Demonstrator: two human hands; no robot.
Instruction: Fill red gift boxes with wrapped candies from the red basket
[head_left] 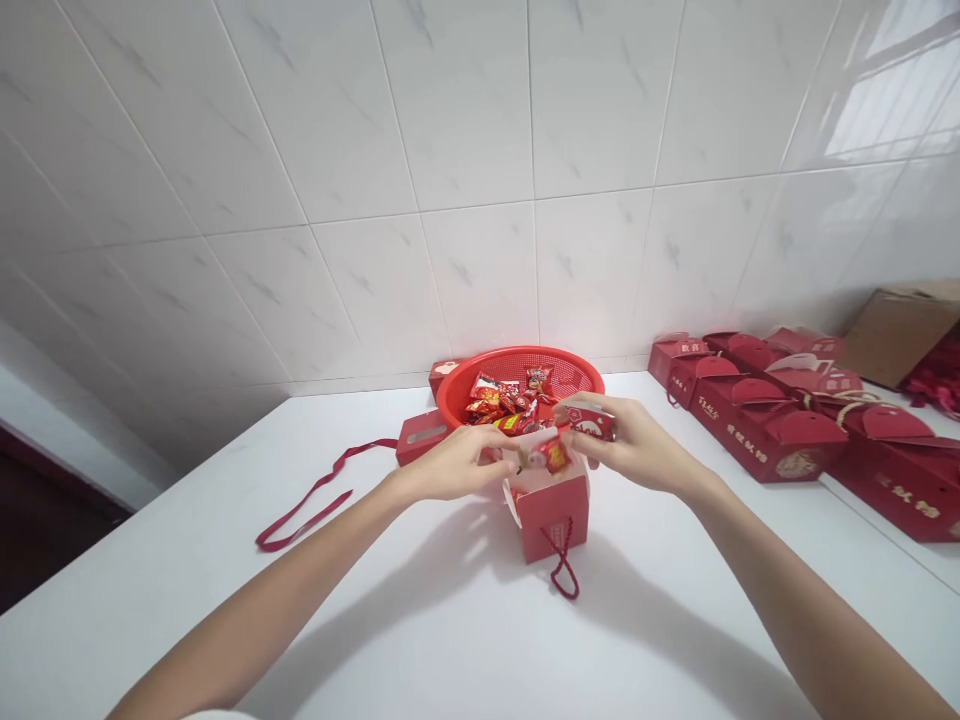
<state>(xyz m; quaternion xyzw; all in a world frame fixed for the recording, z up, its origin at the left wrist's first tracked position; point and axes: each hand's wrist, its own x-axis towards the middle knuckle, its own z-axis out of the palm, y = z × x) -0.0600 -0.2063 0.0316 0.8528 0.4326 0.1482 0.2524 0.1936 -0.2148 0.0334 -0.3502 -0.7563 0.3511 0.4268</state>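
A small red candy box with a white inside stands open at the top, a dark red cord loop hanging from its front. At its left upper edge, the curled fingers of my left hand grip the box. My right hand reaches over the opening from the right, fingertips closed on wrapped candies. These candies are slightly blurred, at the mouth of the box. Behind the right fingers a red flap with white lettering shows partly. Some red wrappers are visible inside the box, whose bottom is hidden.
A red plastic basket with wrapped candies stands behind the box. Left of it lie another red box and a red ribbon. Several closed red gift boxes line the right side, near a cardboard carton. A tiled wall bounds the white table.
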